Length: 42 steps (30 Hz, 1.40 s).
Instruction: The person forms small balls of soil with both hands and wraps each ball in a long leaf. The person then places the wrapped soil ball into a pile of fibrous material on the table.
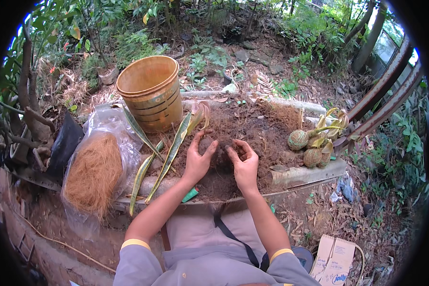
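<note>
Dark fibrous potting soil (220,178) covers the middle of the work surface. Over it, my left hand (200,153) curls its fingers and thumb around a clump of soil (205,143). Facing it, my right hand (243,161) has bent, soil-covered fingers at the dark soil between the hands; whether it grips any is unclear. Variegated snake plant leaves (171,153) lie left of my left hand. Beyond them stands a yellowish plastic bucket (153,111). A clear plastic bag (109,119) at the left holds brown coconut fibre (94,175).
String-wrapped plant balls (297,139) with wilted leaves sit at the right end. A dark plastic pot or bag (66,143) stands at the far left. Rusty metal bars (382,89) rise at the right. A flattened cardboard box (333,259) lies on the ground at lower right.
</note>
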Each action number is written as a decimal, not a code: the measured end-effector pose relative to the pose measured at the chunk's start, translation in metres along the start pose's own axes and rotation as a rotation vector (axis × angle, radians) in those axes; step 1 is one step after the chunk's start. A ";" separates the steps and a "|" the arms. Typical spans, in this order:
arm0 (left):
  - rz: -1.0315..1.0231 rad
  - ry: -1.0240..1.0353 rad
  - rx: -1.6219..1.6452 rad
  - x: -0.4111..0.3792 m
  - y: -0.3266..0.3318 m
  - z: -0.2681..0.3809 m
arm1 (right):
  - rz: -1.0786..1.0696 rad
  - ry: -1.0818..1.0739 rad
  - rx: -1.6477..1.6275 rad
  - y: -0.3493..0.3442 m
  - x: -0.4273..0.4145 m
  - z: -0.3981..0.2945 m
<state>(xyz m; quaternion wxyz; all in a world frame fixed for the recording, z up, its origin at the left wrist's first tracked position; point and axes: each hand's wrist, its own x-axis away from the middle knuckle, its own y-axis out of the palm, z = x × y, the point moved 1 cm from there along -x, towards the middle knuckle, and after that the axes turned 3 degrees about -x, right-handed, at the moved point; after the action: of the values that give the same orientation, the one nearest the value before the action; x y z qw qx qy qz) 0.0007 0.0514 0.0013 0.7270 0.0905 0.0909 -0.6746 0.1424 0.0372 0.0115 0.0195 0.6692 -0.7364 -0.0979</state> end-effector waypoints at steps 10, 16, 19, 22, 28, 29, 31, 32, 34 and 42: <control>-0.112 -0.093 0.196 -0.003 0.000 -0.027 | -0.348 -0.210 -0.003 0.000 0.000 0.007; -0.029 -0.043 0.256 -0.004 0.001 -0.031 | -0.244 -0.386 0.328 0.001 0.001 0.000; -0.103 -0.163 0.318 -0.003 0.003 -0.020 | -0.207 -0.466 0.410 0.002 0.003 -0.010; -0.136 -0.153 0.343 -0.003 0.002 -0.026 | -0.202 -0.558 0.501 0.002 0.005 -0.010; -0.119 -0.147 0.359 -0.003 0.001 -0.026 | -0.169 -0.711 0.596 0.004 0.011 -0.007; -0.120 -0.153 0.346 -0.003 0.001 -0.025 | -0.173 -0.727 0.617 0.004 0.012 -0.007; -0.125 -0.163 0.322 -0.005 0.000 -0.021 | -0.177 -0.762 0.662 0.006 0.012 -0.009; -0.120 -0.199 0.363 -0.006 0.001 -0.020 | -0.176 -0.750 0.644 0.006 0.010 -0.009; -0.103 -0.273 0.445 -0.003 0.002 -0.020 | -0.179 -0.723 0.605 0.005 0.006 -0.010; -0.129 -0.220 0.451 -0.003 0.002 -0.024 | -0.190 -0.551 0.530 0.002 0.005 -0.004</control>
<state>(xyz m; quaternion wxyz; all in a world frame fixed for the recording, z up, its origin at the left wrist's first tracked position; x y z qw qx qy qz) 0.0022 0.0609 -0.0209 0.6496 0.1702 -0.1359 -0.7284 0.1405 0.0318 0.0152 -0.3613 0.6651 -0.6484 -0.0817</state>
